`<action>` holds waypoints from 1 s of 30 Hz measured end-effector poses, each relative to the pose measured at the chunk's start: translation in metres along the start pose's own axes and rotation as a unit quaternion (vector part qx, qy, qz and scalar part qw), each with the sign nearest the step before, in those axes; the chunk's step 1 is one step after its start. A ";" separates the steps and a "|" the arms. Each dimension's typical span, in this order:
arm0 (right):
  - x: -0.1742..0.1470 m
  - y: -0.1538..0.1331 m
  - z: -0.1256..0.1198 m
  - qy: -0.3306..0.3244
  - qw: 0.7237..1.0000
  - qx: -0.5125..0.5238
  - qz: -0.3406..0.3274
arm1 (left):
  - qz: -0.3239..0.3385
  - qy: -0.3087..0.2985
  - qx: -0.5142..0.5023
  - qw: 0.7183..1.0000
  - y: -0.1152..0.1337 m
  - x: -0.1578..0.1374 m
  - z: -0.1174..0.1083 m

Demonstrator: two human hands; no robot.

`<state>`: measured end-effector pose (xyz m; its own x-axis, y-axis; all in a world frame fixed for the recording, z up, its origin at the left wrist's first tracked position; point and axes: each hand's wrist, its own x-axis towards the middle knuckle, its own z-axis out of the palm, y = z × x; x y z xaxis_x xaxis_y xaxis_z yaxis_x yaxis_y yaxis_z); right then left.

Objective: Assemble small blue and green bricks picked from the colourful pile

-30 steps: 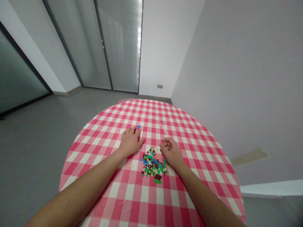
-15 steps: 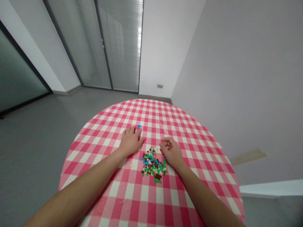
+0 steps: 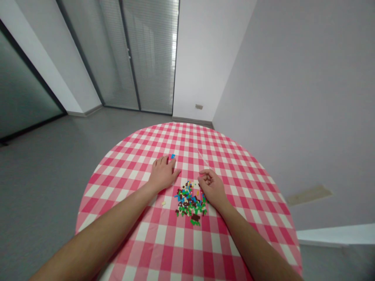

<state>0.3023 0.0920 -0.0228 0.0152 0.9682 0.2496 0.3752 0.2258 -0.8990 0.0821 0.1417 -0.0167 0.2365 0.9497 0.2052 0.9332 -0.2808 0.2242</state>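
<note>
My left hand lies on the checked tablecloth with its fingers spread, holding nothing. Just beyond its index fingertip is a small blue building-brick piece. To the right, my right hand rests on its side at the edge of a pile of small building bricks. Its fingers are loosely curled, thumb and index finger apart, and nothing shows between them. The pile mixes green, blue, brown, cream and yellow pieces. A larger brown piece lies at the pile's near side. One cream piece sits apart at the left.
The round table has a red and white checked cloth. Past its far edge are a glass partition with blinds and a white wall with a socket plate. A grey wall stands at the right.
The view has shifted very slightly. Both hands and the bricks stay where they were.
</note>
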 end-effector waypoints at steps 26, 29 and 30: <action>0.000 0.000 0.002 -0.006 1.000 -0.006 -0.011 | -0.004 0.012 0.025 1.000 0.000 0.001 0.007; 0.001 -0.002 -0.001 -0.010 0.999 -0.042 -0.018 | 0.000 0.017 0.021 1.000 0.000 0.001 0.007; 0.001 -0.003 -0.004 -0.011 0.998 -0.054 -0.022 | 0.002 0.018 0.017 1.000 0.000 0.001 0.007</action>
<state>0.3050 0.0921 -0.0186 -0.0230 0.9601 0.2788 0.4737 0.2561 -0.8426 0.0841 0.1436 -0.0233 0.2299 0.9429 0.2409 0.9414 -0.2783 0.1908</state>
